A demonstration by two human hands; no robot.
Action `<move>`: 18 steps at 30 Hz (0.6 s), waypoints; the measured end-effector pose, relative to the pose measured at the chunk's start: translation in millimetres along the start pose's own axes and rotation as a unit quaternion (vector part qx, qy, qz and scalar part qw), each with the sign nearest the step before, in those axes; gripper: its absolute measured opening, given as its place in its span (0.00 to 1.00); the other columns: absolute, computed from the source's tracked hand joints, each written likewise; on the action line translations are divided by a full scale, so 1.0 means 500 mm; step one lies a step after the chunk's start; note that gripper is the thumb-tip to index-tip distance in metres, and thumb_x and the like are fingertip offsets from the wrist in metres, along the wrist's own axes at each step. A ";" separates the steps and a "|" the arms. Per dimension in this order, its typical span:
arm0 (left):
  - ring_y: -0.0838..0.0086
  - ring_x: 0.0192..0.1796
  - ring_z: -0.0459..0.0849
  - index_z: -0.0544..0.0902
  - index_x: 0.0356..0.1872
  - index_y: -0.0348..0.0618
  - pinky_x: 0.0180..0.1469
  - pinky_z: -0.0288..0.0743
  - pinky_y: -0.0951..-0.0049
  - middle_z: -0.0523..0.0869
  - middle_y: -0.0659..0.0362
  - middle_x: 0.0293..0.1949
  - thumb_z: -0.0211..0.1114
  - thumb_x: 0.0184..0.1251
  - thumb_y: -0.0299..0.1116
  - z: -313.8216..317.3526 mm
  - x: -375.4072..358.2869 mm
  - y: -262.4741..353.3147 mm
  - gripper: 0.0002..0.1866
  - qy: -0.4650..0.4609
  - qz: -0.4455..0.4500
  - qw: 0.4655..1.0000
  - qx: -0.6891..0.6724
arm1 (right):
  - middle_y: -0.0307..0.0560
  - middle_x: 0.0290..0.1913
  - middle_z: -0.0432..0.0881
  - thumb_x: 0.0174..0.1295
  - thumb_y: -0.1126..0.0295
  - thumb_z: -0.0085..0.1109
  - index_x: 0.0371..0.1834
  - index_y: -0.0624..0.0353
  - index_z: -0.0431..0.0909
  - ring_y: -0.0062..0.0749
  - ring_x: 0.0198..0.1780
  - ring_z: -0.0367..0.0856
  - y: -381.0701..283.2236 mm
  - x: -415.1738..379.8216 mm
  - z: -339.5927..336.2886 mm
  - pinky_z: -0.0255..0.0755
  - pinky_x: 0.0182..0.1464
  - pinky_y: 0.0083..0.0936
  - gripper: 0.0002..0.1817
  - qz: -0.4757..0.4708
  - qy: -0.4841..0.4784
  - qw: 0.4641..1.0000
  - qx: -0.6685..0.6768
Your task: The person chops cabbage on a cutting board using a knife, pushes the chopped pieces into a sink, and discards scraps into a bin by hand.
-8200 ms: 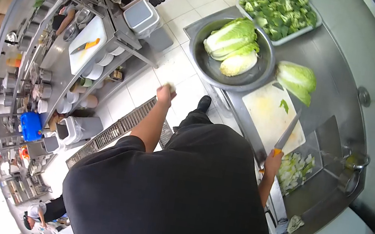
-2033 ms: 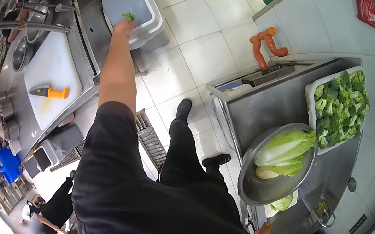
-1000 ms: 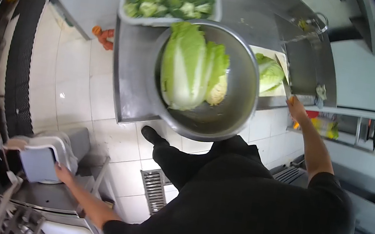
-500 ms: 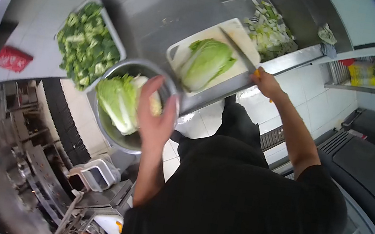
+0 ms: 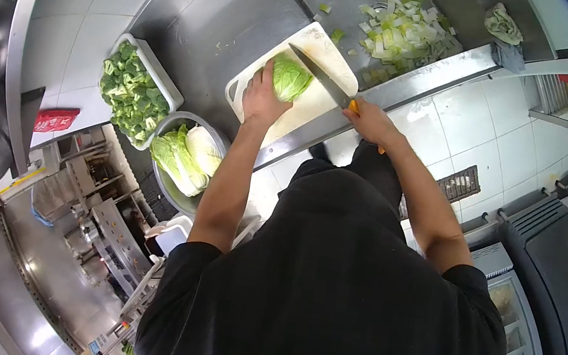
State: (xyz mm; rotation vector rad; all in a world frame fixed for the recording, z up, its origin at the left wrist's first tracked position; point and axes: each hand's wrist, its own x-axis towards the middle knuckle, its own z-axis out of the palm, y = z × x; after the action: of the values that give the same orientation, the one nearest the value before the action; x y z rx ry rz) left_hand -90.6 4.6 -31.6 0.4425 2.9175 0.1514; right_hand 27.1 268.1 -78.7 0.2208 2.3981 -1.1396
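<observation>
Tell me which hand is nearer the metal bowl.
Left. The left hand holds the cabbage on the cutting board, beside the bowl; the right hand is farther away, gripping the knife.

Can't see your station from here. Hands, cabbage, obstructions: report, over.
Left hand holding cabbage. Right hand gripping knife, blade over cutting board. Cabbage on board. Nothing seen between blade and cabbage.

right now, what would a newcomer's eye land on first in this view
Probably the orange-handled knife in the right hand, its blade beside the napa cabbage that the left hand grips on the white cutting board. Next, the chopped pale-green pieces strewn in the sink basin beyond the board, and the broccoli florets filling a pale tray at the picture's left.
</observation>
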 end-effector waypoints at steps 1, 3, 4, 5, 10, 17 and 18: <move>0.48 0.66 0.80 0.58 0.82 0.52 0.66 0.79 0.51 0.77 0.45 0.68 0.88 0.41 0.44 -0.006 0.017 0.011 0.63 0.010 0.024 1.000 -0.001 | 0.68 0.46 0.88 0.77 0.50 0.57 0.57 0.61 0.75 0.67 0.51 0.87 0.000 -0.005 0.000 0.78 0.54 0.58 0.24 -0.004 0.000 1.000 0.010; 0.48 0.71 0.77 0.57 0.83 0.54 0.72 0.73 0.51 0.75 0.45 0.71 0.88 0.42 0.44 -0.008 0.049 0.037 0.64 0.002 0.056 0.998 -0.007 | 0.68 0.45 0.88 0.77 0.50 0.57 0.57 0.61 0.75 0.67 0.50 0.87 0.002 -0.015 -0.006 0.78 0.53 0.59 0.23 0.009 0.033 0.999 0.017; 0.47 0.71 0.76 0.56 0.83 0.54 0.73 0.73 0.50 0.74 0.45 0.71 0.88 0.42 0.44 -0.003 0.062 0.054 0.65 -0.010 0.067 0.998 0.009 | 0.67 0.44 0.88 0.78 0.51 0.56 0.57 0.61 0.75 0.67 0.50 0.87 0.004 -0.019 -0.010 0.78 0.53 0.59 0.22 0.023 0.064 0.998 0.015; 0.47 0.72 0.76 0.56 0.83 0.54 0.74 0.72 0.49 0.74 0.46 0.72 0.88 0.42 0.44 0.002 0.067 0.067 0.65 -0.023 0.077 0.996 0.025 | 0.67 0.44 0.89 0.78 0.51 0.56 0.57 0.61 0.75 0.67 0.49 0.87 0.003 -0.026 -0.008 0.78 0.52 0.59 0.22 0.036 0.093 0.995 0.013; 0.47 0.79 0.67 0.54 0.85 0.56 0.79 0.62 0.39 0.65 0.46 0.80 0.89 0.43 0.52 -0.010 0.065 0.087 0.68 -0.061 0.073 0.995 0.007 | 0.65 0.40 0.89 0.78 0.56 0.55 0.56 0.62 0.73 0.64 0.45 0.89 -0.067 -0.070 -0.111 0.81 0.48 0.57 0.19 0.048 0.093 0.991 -0.080; 0.49 0.75 0.71 0.73 0.71 0.47 0.74 0.64 0.41 0.73 0.48 0.72 0.75 0.64 0.55 -0.012 0.071 0.046 0.39 0.055 0.149 0.971 -0.177 | 0.61 0.39 0.89 0.78 0.60 0.54 0.52 0.64 0.73 0.58 0.42 0.90 -0.199 -0.118 -0.125 0.83 0.44 0.52 0.16 0.028 0.072 0.988 -0.134; 0.50 0.72 0.73 0.77 0.67 0.47 0.73 0.66 0.42 0.76 0.48 0.69 0.72 0.68 0.51 0.019 0.081 0.034 0.32 0.064 0.141 0.968 -0.197 | 0.60 0.39 0.89 0.78 0.60 0.54 0.52 0.64 0.73 0.57 0.42 0.91 -0.209 -0.125 -0.121 0.83 0.44 0.51 0.15 0.032 0.070 0.987 -0.142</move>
State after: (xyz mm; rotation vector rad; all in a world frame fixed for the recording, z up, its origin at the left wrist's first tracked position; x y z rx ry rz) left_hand -121.9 33.8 -45.4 0.7952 2.8231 0.8085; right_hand 25.7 250.8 56.2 0.2894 2.6206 -0.7637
